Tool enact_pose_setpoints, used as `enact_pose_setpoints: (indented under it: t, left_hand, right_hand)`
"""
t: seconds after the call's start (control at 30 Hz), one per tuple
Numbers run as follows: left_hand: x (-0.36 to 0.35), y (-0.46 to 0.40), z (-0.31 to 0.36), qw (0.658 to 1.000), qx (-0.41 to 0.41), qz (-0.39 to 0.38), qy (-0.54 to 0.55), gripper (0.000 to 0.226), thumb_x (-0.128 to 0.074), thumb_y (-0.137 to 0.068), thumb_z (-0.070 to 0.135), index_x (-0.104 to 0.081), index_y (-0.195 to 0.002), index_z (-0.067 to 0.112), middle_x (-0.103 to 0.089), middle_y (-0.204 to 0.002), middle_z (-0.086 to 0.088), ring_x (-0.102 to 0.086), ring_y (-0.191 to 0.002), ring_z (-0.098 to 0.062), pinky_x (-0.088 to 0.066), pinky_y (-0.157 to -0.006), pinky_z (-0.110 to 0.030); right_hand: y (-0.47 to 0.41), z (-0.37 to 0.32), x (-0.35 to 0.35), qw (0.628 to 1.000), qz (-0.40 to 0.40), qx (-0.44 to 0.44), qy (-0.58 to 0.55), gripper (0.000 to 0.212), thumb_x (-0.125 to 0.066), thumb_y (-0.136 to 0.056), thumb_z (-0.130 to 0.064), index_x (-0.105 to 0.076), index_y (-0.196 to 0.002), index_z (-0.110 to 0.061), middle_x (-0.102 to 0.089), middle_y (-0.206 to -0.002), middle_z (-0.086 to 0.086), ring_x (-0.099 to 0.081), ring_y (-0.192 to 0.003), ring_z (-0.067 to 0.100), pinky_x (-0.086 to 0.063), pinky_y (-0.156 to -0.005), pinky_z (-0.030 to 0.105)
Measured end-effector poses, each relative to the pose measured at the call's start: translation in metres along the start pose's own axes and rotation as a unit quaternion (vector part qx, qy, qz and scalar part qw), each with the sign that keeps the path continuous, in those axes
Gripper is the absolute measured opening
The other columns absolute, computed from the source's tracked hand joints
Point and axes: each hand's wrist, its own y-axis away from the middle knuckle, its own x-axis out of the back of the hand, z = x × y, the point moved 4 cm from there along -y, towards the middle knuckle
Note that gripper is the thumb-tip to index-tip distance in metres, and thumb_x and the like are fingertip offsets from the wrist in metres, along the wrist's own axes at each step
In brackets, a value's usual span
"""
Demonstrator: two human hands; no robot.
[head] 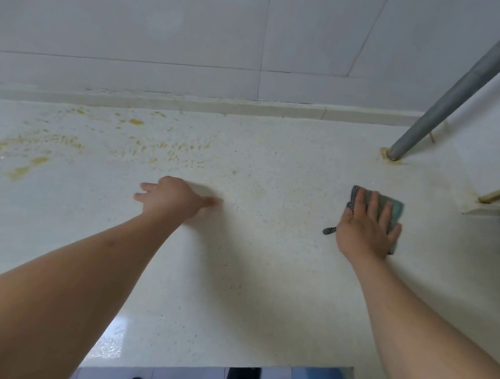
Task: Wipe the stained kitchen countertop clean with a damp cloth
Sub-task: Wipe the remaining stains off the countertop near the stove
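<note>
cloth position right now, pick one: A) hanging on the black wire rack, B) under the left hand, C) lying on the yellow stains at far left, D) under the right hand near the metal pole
D: the right hand lies flat on the green cloth, on the countertop on the side of the metal pole.

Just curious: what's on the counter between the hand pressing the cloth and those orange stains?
In the head view, the left hand rests between the cloth under the right hand and the orange stains; otherwise bare speckled countertop.

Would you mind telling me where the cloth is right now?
In the head view the cloth lies flat on the right side of the countertop, pressed under the right hand, in front of the grey pole.
</note>
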Motion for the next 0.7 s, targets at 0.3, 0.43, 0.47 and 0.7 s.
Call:
enact_pose_setpoints:
  t: [0.3,0.43,0.47,0.7]
  left_hand:
    - [0.046,-0.014,-0.085,0.992,-0.115,0.04,0.043,0.059,-0.076,-0.078,0.067,-0.059,-0.086,0.011,-0.067,-0.081,-0.005,-0.063,-0.071,-0.022,-0.042,-0.054,-0.029]
    - [0.055,-0.041,-0.15,0.998,-0.051,0.011,0.029,0.087,-0.08,-0.067,0.073,-0.057,-0.124,0.011,-0.056,-0.123,-0.016,-0.061,-0.108,-0.034,-0.055,-0.088,-0.042]
    - [0.056,-0.047,-0.164,0.999,-0.036,0.009,0.029,0.095,-0.082,-0.064,0.074,-0.054,-0.13,0.011,-0.052,-0.128,-0.017,-0.058,-0.114,-0.036,-0.054,-0.093,-0.044]
    - [0.062,-0.062,-0.203,0.998,0.002,-0.02,0.051,0.119,-0.086,-0.058,0.072,-0.035,-0.146,0.01,-0.031,-0.149,-0.017,-0.032,-0.139,-0.04,-0.04,-0.109,-0.055]
  right_hand:
    - [0.06,-0.16,-0.038,0.994,-0.029,0.103,0.012,0.06,-0.012,-0.105,-0.043,0.005,-0.162,-0.034,0.01,-0.171,-0.008,0.012,-0.157,0.026,0.004,-0.122,0.059]
    - [0.085,-0.247,-0.056,0.986,-0.038,0.161,0.003,0.06,-0.012,-0.105,-0.042,0.007,-0.161,-0.033,0.012,-0.171,-0.007,0.015,-0.156,0.026,0.007,-0.122,0.058]
    - [0.092,-0.266,-0.061,0.985,-0.039,0.166,0.004,0.06,-0.012,-0.105,-0.042,0.008,-0.161,-0.033,0.013,-0.171,-0.007,0.016,-0.156,0.026,0.008,-0.122,0.058]
    - [0.185,-0.346,-0.094,0.954,-0.055,0.295,0.022,0.064,-0.01,-0.102,-0.049,0.003,-0.162,-0.031,0.01,-0.171,-0.01,0.013,-0.157,0.023,0.005,-0.124,0.056]
